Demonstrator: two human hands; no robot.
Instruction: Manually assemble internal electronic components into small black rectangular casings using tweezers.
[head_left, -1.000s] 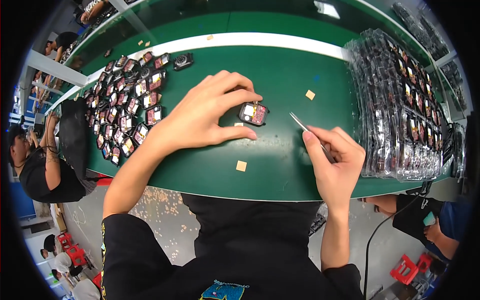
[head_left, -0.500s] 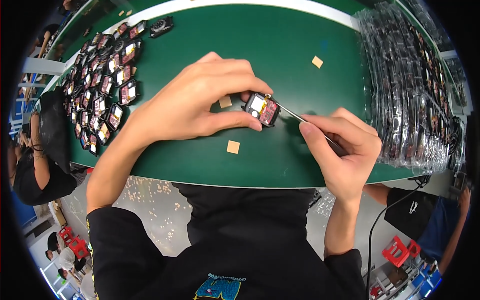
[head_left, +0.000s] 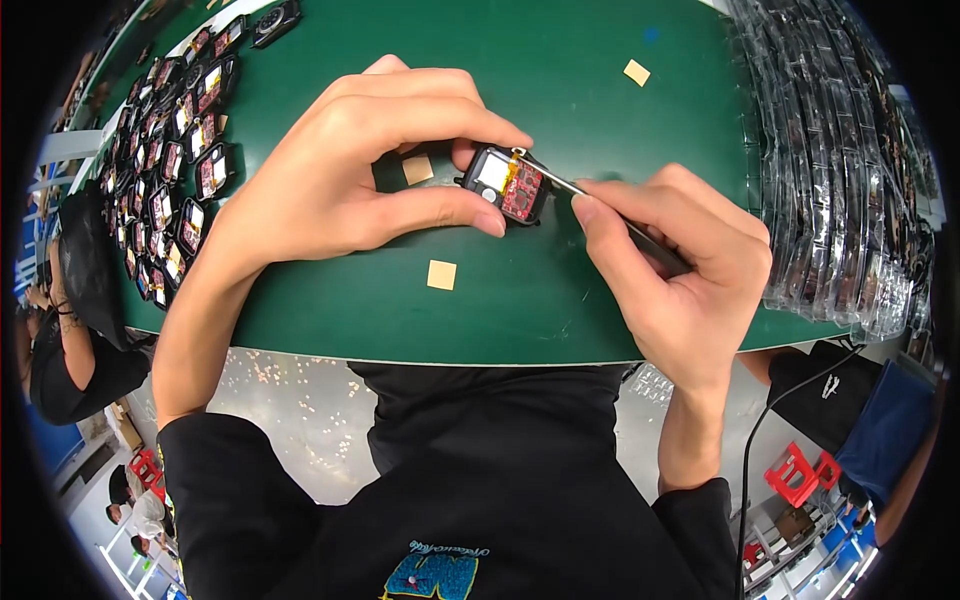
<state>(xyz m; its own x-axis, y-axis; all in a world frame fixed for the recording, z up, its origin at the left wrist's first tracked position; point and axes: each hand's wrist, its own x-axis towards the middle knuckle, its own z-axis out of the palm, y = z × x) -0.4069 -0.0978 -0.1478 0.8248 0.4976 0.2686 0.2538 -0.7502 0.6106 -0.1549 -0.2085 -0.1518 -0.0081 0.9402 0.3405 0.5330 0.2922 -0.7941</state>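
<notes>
My left hand pinches an opened smartwatch case between thumb and fingers above the green table. Inside the case show a white block, a yellow strip and a red circuit board. My right hand grips slim tweezers, silver at the front and dark toward the back. Their tip touches or nearly touches the top edge of the case, by the end of the yellow strip and close to my left fingertips. Whether the tip holds anything is too small to tell.
Many similar opened watch cases crowd the table's left side. Stacked clear plastic trays fill the right side. Small tan squares lie on the table, one near my left wrist and another farther off. Other people sit at both sides.
The view has shifted, so the table's contents sit higher and more leftward. The tweezers' tip has moved slightly inward over the case's top edge. Both hands keep their grips.
</notes>
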